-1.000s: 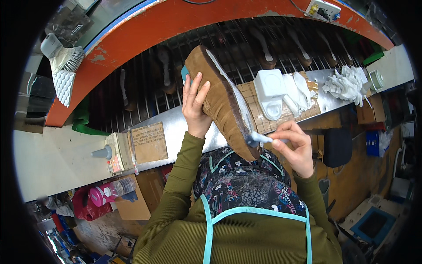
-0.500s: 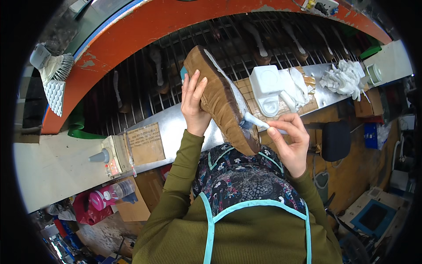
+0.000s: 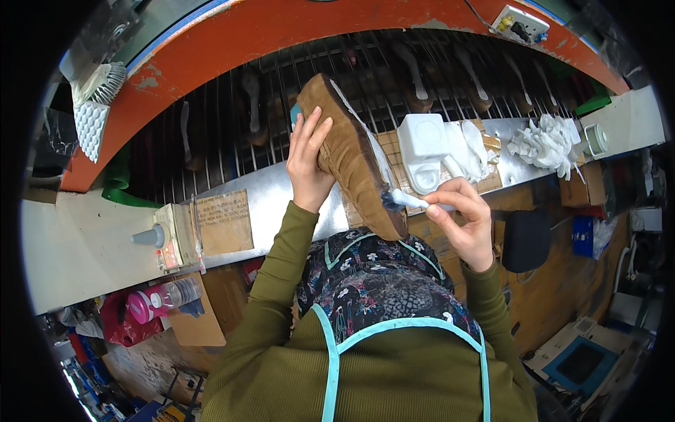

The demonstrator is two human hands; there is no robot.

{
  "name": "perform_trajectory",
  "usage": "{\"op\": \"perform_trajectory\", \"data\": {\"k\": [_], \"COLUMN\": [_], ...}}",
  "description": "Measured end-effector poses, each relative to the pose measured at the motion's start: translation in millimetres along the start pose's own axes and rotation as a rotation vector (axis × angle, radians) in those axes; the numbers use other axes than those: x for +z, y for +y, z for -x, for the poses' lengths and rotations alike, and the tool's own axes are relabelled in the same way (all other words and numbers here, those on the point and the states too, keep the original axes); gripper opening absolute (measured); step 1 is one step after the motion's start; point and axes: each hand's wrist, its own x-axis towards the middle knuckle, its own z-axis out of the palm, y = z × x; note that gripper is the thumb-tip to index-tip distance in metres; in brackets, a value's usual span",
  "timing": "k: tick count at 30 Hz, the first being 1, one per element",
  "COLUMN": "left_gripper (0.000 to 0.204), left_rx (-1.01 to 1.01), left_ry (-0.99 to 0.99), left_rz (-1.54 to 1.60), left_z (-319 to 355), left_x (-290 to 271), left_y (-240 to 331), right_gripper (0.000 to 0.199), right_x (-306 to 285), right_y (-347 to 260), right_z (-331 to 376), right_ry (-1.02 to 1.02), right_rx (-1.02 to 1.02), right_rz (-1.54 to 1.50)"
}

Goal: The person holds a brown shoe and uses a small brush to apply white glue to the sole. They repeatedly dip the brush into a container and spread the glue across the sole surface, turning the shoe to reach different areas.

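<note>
A brown suede shoe [image 3: 346,160] is held up in front of me, tilted, its underside turned to the right. White coating [image 3: 367,133] runs along that underside. My left hand [image 3: 309,163] grips the shoe from its left side, fingers spread over the suede. In my right hand [image 3: 465,224], a brush [image 3: 410,200] with a pale blue-white handle is pinched between thumb and fingers. Its dark bristles touch the underside near the shoe's lower end. The left thumb is hidden behind the shoe.
Behind the metal ledge [image 3: 271,184], several shoes [image 3: 416,74] lie on a rack of rods under an orange arch [image 3: 169,88]. A white plastic container [image 3: 423,133] and crumpled white cloth [image 3: 543,144] sit on the right. Cardboard [image 3: 223,221] and a grey cone [image 3: 148,237] are left.
The brush bristles have moved slightly along the underside toward the shoe's lower end. My whole view has shifted a little; both hands keep their holds.
</note>
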Motion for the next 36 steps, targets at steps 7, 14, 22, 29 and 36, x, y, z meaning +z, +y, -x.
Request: {"op": "perform_trajectory", "data": {"k": [7, 14, 22, 29, 36], "left_gripper": [0.077, 0.079, 0.076, 0.101, 0.096], "left_rx": [-0.106, -0.255, -0.501, -0.716, -0.947], "left_ry": [-0.041, -0.101, -0.269, -0.517, -0.673], "left_rz": [0.015, 0.161, 0.435, 0.631, 1.025], "left_z": [-1, -1, 2, 7, 7], "left_x": [6, 14, 15, 16, 19], "left_y": [5, 20, 46, 64, 85], "right_gripper": [0.014, 0.015, 0.015, 0.016, 0.015], "right_x": [-3, -10, -20, -21, -24], "right_y": [4, 4, -6, -5, -5], "right_z": [7, -3, -30, -61, -77], "right_ry": [0.037, 0.045, -0.012, -0.045, -0.123], "right_rx": [0.009, -0.073, -0.184, -0.356, -0.310], "right_rz": [-0.082, -0.092, -0.075, -0.054, -0.111]}}
